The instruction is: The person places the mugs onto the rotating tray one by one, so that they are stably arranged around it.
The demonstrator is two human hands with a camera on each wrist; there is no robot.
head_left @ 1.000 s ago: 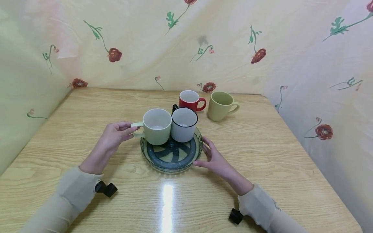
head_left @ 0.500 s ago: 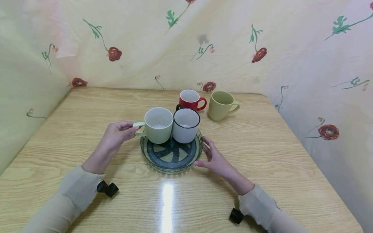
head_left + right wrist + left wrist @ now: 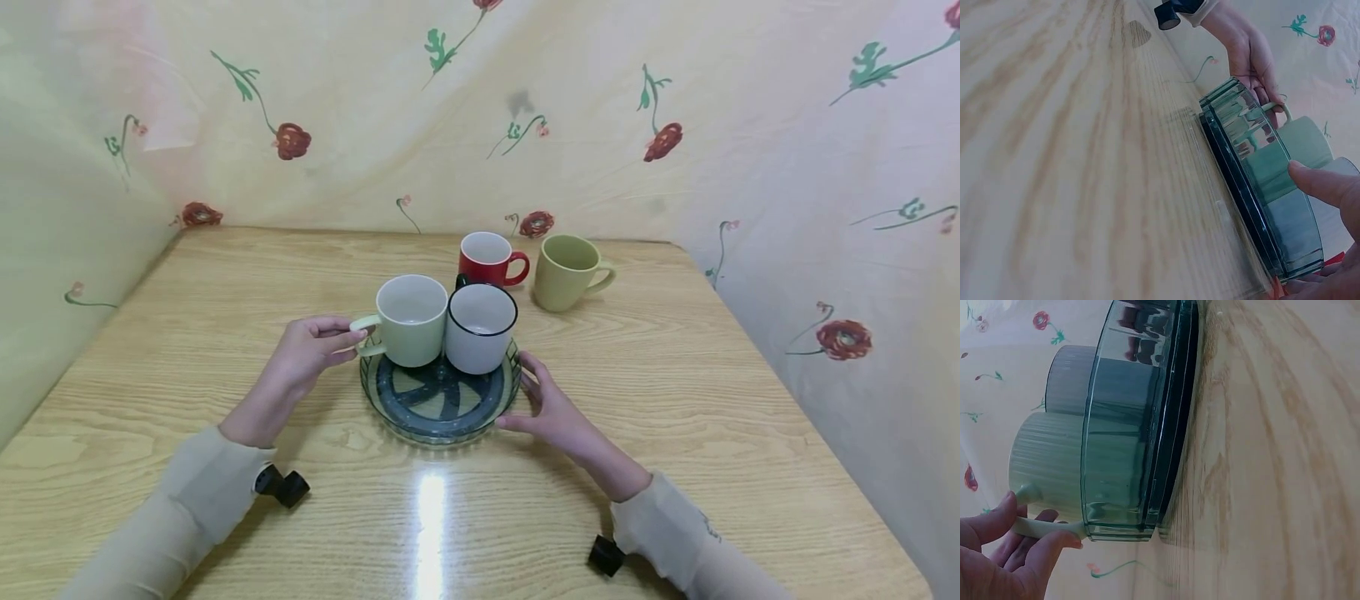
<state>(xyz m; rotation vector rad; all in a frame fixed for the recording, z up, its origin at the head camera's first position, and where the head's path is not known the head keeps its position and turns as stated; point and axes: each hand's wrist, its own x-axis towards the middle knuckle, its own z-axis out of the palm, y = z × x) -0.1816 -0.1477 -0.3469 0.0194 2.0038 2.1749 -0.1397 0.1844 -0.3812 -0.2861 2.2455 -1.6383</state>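
Observation:
My left hand (image 3: 315, 354) pinches the handle of a pale green mug (image 3: 411, 325), which stands upright inside a round greenish glass dish (image 3: 442, 437). A white mug with a black rim (image 3: 480, 333) is right beside it in the dish, its black handle at the back. My right hand (image 3: 551, 412) holds the dish's right side, thumb at the front and fingers curved round the wall. In the left wrist view, thumb and fingers close about the mug's handle (image 3: 1041, 528). The right wrist view has my thumb (image 3: 1319, 181) against the dish's rim.
Behind the dish stand a red mug (image 3: 486, 260) with a white inside and an olive-green mug (image 3: 566, 273), both with handles to the right. The wooden table (image 3: 262, 533) meets a flower-patterned cloth (image 3: 360, 108) at the back and sides.
My left hand has shifted slightly right with the pale green mug. The white mug has moved a little right and nearer, its handle now further right. My right hand and the dish stay put.

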